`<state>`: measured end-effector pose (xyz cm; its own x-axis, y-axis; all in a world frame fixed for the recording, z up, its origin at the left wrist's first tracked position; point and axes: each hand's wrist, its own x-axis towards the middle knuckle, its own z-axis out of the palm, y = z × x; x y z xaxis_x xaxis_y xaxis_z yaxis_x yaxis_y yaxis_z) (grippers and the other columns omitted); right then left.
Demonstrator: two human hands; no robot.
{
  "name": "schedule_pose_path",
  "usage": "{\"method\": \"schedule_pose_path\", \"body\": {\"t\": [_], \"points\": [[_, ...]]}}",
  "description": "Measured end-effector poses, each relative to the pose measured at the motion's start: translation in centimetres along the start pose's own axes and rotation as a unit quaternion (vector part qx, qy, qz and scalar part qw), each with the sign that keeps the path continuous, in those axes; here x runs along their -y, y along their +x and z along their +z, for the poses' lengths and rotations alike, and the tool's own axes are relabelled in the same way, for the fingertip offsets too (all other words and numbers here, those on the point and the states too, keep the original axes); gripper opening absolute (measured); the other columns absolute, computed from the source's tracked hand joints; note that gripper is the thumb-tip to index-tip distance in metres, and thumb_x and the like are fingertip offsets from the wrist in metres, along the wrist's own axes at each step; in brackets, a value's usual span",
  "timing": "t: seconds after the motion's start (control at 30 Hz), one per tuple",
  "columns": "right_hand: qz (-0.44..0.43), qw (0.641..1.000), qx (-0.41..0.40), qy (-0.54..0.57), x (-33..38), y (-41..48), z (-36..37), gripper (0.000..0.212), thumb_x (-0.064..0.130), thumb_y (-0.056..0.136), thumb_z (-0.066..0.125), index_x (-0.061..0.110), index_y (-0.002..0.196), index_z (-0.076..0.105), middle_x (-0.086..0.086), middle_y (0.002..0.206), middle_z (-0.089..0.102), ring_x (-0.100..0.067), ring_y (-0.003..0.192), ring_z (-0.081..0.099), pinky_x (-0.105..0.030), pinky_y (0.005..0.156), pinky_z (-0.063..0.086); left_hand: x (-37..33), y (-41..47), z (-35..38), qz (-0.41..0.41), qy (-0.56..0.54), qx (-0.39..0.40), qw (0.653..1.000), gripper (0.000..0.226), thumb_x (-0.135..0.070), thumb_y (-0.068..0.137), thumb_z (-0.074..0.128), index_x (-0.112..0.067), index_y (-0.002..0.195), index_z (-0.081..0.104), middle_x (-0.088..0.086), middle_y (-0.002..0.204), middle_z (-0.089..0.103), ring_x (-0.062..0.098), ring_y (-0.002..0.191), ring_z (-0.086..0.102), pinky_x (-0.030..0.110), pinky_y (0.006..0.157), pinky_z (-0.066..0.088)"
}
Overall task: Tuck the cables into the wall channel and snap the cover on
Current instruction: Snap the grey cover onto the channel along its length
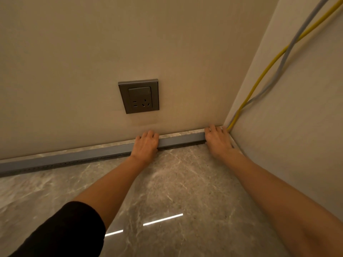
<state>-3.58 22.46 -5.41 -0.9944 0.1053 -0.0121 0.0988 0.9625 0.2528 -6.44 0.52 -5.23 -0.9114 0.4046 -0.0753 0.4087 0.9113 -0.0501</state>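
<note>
Hands grip cover; right (ringed) at corner.

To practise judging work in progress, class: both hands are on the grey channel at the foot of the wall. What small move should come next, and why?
Probably press down at both hands to seat that stretch. The left hand and right hand grip the grey channel near the corner, where the yellow cable and grey cable come down; the run further left is unheld.
</note>
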Motion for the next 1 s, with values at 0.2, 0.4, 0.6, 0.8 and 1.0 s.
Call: {"method": "schedule_pose_path", "body": {"t": [0.2,0.4,0.6,0.8,1.0], "points": [[-0.035,0.999,-0.01,0.034,2.6,-0.5,-1.3,0.043,0.009,0.09,0.056,0.007,0.131,0.041,-0.014,0.132,0.048,-0.031,0.126,0.045,-0.047,0.116,0.02,0.5,-0.7,-0.5,-0.014,0.004,0.0,1.0,0.031,-0.01,0.093,0.048,-0.007,0.124,0.046,0.014,0.128,0.048,0.031,0.119,0.047,0.039,0.098,0.039],[-0.084,0.993,0.003,0.078,6.6,-1.2,-3.8,0.039,0.006,0.091,0.051,0.005,0.13,0.043,-0.017,0.134,0.049,-0.032,0.124,0.048,-0.043,0.111,0.03,2.4,-2.6,-2.2,-0.047,0.011,0.008,0.999,0.036,-0.007,0.093,0.048,-0.006,0.129,0.044,0.016,0.131,0.048,0.033,0.121,0.048,0.041,0.1,0.04],[-0.134,0.982,0.023,0.131,12.9,-2.6,-6.5,0.039,0.002,0.091,0.048,0.003,0.129,0.045,-0.019,0.132,0.051,-0.034,0.121,0.05,-0.041,0.101,0.041,7.7,-6.7,-3.1,-0.115,0.0,0.036,0.993,0.034,-0.007,0.095,0.047,-0.004,0.128,0.047,0.017,0.131,0.05,0.033,0.123,0.05,0.042,0.1,0.042],[-0.186,0.973,0.024,0.131,21.7,-3.9,-8.6,0.04,0.003,0.089,0.049,0.004,0.129,0.046,-0.018,0.133,0.05,-0.034,0.124,0.048,-0.043,0.106,0.036,15.3,-11.7,-2.0,-0.17,-0.006,0.039,0.985,0.041,-0.004,0.094,0.045,-0.005,0.135,0.04,0.017,0.137,0.044,0.032,0.129,0.043,0.042,0.103,0.041],[-0.201,0.972,0.028,0.117,31.5,-4.3,-10.5,0.041,0.004,0.09,0.049,0.004,0.13,0.045,-0.017,0.132,0.051,-0.034,0.124,0.048,-0.042,0.107,0.034,24.3,-15.6,-0.6,-0.189,0.005,0.045,0.981,0.041,-0.005,0.094,0.044,-0.005,0.135,0.039,0.017,0.139,0.045,0.031,0.13,0.042,0.041,0.104,0.039]]}}
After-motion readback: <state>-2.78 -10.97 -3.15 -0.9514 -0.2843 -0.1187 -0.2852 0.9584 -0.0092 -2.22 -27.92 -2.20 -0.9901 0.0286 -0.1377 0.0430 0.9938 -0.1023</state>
